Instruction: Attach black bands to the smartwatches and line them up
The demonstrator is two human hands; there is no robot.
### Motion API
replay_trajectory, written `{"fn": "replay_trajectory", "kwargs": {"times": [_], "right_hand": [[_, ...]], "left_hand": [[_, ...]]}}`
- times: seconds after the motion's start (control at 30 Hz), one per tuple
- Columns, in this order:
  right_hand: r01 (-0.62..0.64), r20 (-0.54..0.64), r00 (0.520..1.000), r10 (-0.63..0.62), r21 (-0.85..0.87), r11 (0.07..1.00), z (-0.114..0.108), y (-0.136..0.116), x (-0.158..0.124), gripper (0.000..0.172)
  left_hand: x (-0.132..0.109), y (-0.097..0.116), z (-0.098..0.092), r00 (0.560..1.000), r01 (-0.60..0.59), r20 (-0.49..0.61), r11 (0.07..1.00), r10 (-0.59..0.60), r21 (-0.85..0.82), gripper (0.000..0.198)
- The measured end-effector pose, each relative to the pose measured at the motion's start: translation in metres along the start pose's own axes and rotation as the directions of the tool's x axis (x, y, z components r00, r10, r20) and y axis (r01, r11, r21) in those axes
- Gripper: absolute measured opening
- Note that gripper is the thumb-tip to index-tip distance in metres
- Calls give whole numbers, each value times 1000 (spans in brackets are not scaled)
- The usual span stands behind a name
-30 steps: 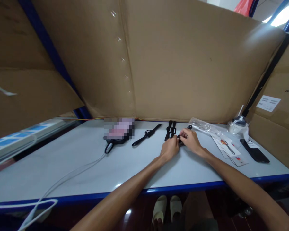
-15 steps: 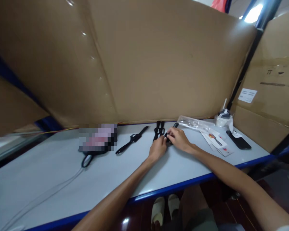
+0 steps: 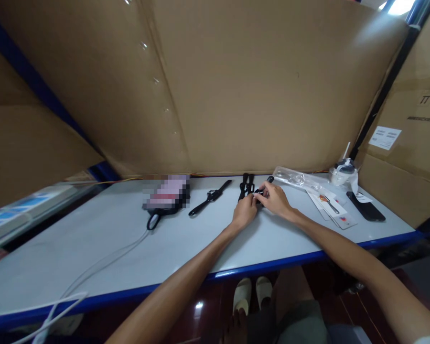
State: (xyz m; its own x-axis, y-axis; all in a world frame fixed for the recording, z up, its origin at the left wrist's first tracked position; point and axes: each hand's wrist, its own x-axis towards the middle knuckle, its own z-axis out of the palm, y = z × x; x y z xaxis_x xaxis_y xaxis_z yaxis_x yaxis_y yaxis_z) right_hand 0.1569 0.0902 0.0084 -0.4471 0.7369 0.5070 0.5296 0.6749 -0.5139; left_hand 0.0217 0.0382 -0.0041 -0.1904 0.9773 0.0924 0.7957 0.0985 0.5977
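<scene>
My left hand point(image 3: 246, 210) and my right hand point(image 3: 275, 198) are close together over the middle of the table. Their fingers are closed around a slim black tool point(image 3: 270, 179), whose rounded handle end sticks out past my right fingers. The rest of it is mostly covered, so its exact kind does not show. Just behind my left hand lie two similar black tools point(image 3: 245, 185) side by side. Another black long-handled tool point(image 3: 200, 207), with a narrow blade-like end and a small bracket at its middle, lies apart to the left.
At the left sits a pixelated device point(image 3: 170, 191) with a black loop and white cable point(image 3: 103, 263). To the right are a clear plastic sleeve point(image 3: 297, 179), printed cards point(image 3: 326, 203), a flat black object point(image 3: 366, 208) and a cup with a straw point(image 3: 340, 176). Cardboard point(image 3: 254, 95) walls the back.
The camera view has turned slightly left, so things appear shifted right. Both hands stay on the black tool, with only small finger movement.
</scene>
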Motion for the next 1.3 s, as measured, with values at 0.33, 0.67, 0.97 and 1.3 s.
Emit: {"fn": "replay_trajectory", "kwargs": {"times": [0.33,0.67,0.97,1.3], "right_hand": [[0,4,1000,0,60,998,6,5,2,15],[146,19,989,-146,9,989,1,8,2,19],[84,-15,996,-83,96,992,-1,7,4,25],[20,22,1000,-22,75,997,0,8,4,12]], "left_hand": [[-7,8,-5,1000,17,16,997,-18,80,36],[-1,4,-2,1000,13,13,999,-14,34,34],[3,3,-3,999,24,22,1000,-24,-3,34],[-7,10,-9,1000,14,27,998,-15,64,35]]}}
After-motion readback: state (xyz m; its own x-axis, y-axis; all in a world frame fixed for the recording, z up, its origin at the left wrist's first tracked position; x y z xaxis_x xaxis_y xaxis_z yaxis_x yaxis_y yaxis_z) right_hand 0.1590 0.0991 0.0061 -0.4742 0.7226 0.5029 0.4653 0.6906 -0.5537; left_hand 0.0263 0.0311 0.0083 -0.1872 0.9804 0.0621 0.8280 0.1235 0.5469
